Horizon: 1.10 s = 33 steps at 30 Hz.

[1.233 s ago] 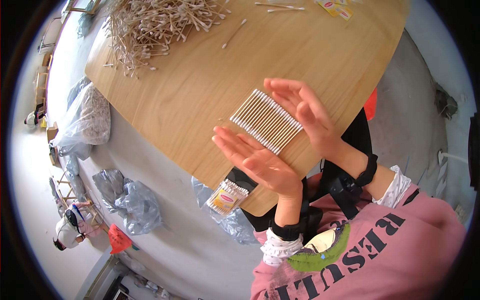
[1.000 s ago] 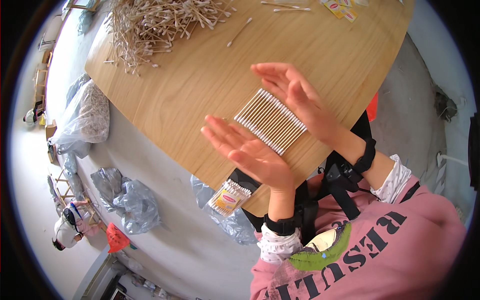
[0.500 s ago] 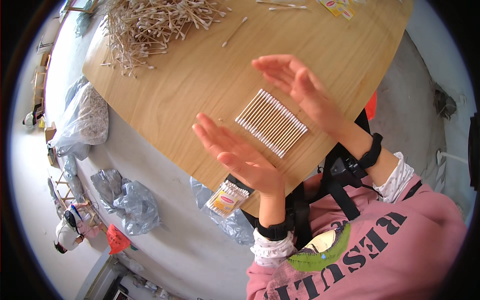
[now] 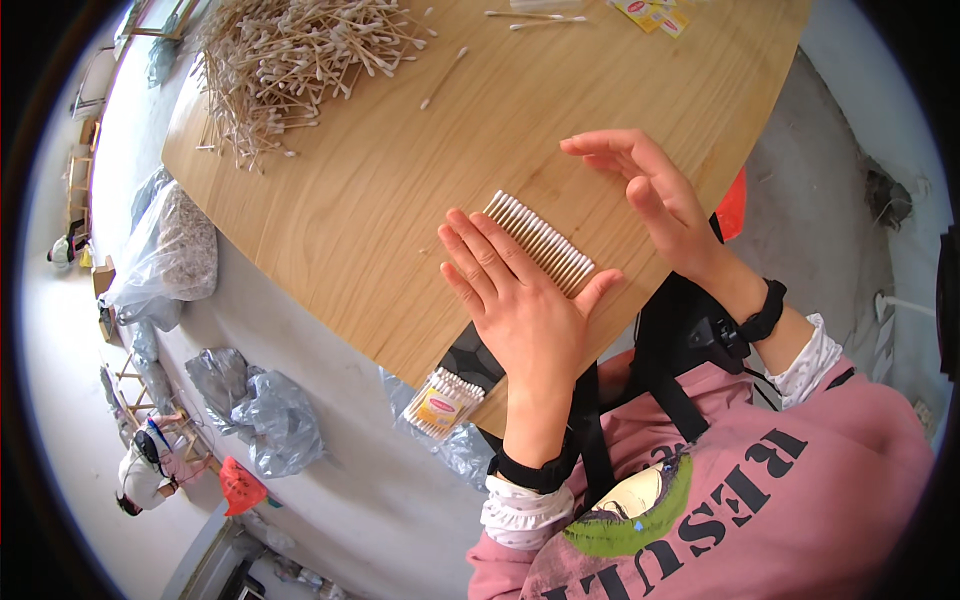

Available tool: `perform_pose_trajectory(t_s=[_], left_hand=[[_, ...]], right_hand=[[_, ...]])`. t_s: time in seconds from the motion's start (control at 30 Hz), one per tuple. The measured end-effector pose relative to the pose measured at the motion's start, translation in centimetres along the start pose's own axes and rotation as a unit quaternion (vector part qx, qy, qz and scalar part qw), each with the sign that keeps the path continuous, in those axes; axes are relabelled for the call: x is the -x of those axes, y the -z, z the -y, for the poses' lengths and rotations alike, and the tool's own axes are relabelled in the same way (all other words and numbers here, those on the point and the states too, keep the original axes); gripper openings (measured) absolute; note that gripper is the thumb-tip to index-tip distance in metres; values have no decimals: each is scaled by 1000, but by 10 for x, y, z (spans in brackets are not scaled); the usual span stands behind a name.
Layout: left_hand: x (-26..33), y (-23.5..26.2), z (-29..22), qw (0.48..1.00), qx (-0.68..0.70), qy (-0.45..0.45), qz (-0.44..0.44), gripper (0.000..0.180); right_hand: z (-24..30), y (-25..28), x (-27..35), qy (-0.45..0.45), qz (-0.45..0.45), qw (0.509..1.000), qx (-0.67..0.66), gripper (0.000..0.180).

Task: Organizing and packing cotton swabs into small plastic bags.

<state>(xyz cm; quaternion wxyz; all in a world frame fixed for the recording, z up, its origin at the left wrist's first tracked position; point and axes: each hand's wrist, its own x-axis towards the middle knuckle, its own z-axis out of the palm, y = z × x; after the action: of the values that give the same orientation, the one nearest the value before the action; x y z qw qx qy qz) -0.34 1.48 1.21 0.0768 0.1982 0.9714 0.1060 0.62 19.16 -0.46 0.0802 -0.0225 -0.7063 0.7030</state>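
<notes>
A flat row of cotton swabs point(image 4: 545, 236) lies side by side on the wooden table in front of me. My left hand point(image 4: 522, 298) rests palm down over the near-left ends of this row, its fingers stretched and thumb spread, hiding part of the swabs. Right of the row, my right hand point(image 4: 660, 195) hovers with fingers extended and thumb apart, holding nothing. By my left wrist, at the table's near edge, sits a pack of cotton swabs point(image 4: 443, 402) with a yellow and red label, beside a dark flat object point(image 4: 472, 357).
A big heap of loose cotton swabs point(image 4: 290, 70) covers the far left of the table point(image 4: 340, 215). One single swab point(image 4: 444, 78) lies apart. Yellow cards point(image 4: 655, 14) are at the far edge. Plastic bags point(image 4: 265, 410) lie on the floor, where another person point(image 4: 150, 465) works.
My left hand has turned palm down and moved right onto the swab row. My right hand has drawn back to the right, away from the row.
</notes>
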Motion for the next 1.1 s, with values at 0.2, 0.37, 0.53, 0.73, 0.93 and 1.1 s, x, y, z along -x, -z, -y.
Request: perform_pose_trajectory(t_s=[0.2,0.37,0.53,0.73,0.93,1.1], left_hand=[[-1,0,0,1000,-11,-3,5,137],[0,-1,1,1000,-5,-5,2,138],[-1,-4,3,1000,11,-11,-6,138],[4,-2,4,1000,18,-7,6,138],[-1,-5,3,1000,9,-16,-11,137],[0,-4,3,1000,5,-18,-12,137]], right_hand=[[4,6,2,12,29,997,71,20],[-2,6,4,60,74,985,142,23],[-5,5,3,129,106,967,193,23],[-9,3,1,169,114,951,230,16],[-10,5,3,181,126,940,261,15],[-10,4,4,184,123,937,270,15]])
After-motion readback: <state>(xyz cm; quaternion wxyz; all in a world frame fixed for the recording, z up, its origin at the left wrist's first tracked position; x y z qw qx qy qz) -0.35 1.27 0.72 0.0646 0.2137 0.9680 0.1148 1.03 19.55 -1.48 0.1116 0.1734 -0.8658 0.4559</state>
